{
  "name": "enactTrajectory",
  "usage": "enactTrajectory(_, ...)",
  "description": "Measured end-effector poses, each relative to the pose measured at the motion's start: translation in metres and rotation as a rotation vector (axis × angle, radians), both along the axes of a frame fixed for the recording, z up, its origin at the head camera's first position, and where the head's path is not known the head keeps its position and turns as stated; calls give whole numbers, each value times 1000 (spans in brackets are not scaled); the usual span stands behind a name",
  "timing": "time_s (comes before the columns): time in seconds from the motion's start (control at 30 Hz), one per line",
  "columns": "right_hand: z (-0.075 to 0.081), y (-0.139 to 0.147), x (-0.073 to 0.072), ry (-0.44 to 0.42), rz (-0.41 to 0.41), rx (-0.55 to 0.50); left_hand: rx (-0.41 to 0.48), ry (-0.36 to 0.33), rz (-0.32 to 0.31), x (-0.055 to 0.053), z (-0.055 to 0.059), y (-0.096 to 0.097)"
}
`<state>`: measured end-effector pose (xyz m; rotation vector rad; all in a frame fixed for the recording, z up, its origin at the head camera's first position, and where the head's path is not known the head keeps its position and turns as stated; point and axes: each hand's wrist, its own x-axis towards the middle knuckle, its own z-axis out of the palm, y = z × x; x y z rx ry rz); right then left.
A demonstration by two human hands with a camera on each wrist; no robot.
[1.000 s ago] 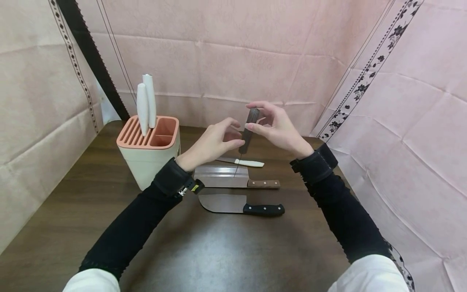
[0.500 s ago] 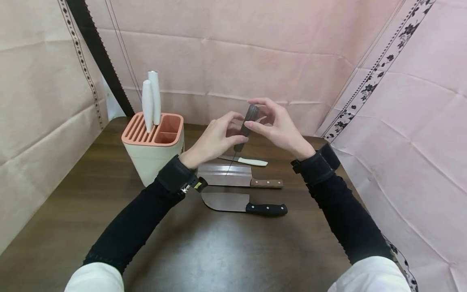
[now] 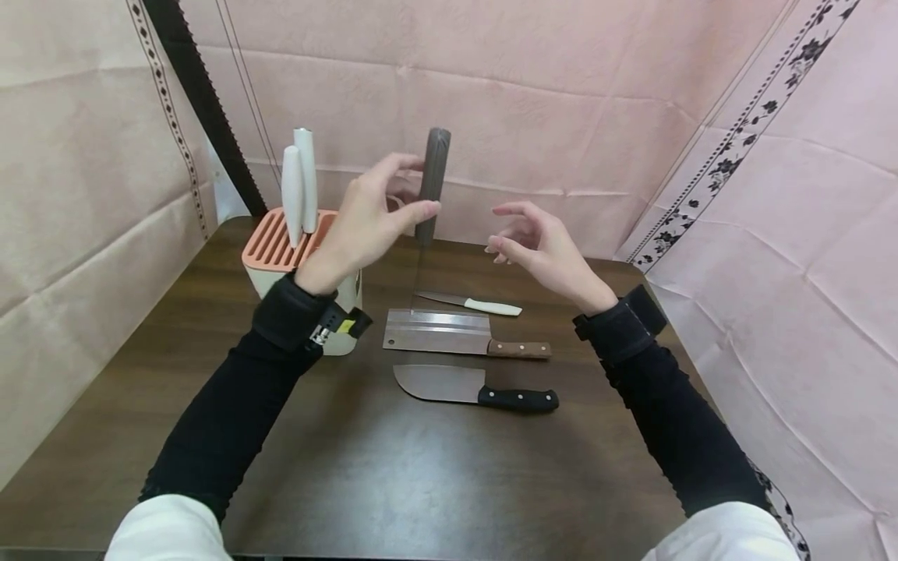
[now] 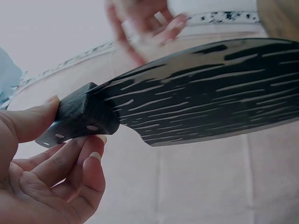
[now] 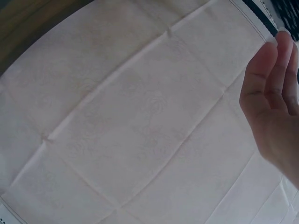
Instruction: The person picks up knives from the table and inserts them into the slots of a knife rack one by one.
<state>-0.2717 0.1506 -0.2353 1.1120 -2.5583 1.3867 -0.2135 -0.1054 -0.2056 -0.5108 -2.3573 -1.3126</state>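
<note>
My left hand (image 3: 372, 214) pinches the dark handle of a kitchen knife (image 3: 433, 175) between thumb and fingers. The knife hangs blade down above the table, seen edge-on in the head view. In the left wrist view its broad black blade (image 4: 210, 93) carries pale wavy streaks, and rivets show on the handle. My right hand (image 3: 543, 253) is held in the air to the right, apart from the knife, its fingers loosely bent around nothing. A knife block (image 3: 256, 253) with a slotted orange top stands behind my left wrist, two white-handled knives (image 3: 300, 187) upright in it.
On the brown table (image 3: 421, 475) lie a small white-handled knife (image 3: 493, 308), a cleaver (image 3: 435, 331) with a wooden handle, and a black-handled knife (image 3: 519, 399), in rows. Pink cloth (image 3: 533, 93) hangs behind the table and along both sides.
The knife has passed from the right hand to the left. The left hand has lifted it up and leftward toward the block, while the right hand has let go and stays at the right.
</note>
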Motion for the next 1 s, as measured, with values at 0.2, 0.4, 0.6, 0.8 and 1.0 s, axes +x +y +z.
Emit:
enactTrajectory(0.2, -5, 0, -2, -31, 5, -16, 61, 81, 59, 5, 21, -15)
enactTrajectory(0.4, -9, 0, -3, -42, -4, -22, 118, 113, 86, 13, 43, -28)
enactTrajectory(0.6, -12, 2, -3, -60, -7, -23, 151, 185, 96, 17, 52, -44)
enactTrajectory(0.8, -16, 3, -4, -61, 5, -19, 145, 205, 159, 24, 58, -56)
enactTrajectory(1.0, -20, 2, -4, -78, 12, -24, 141, 258, 180, 26, 64, -68)
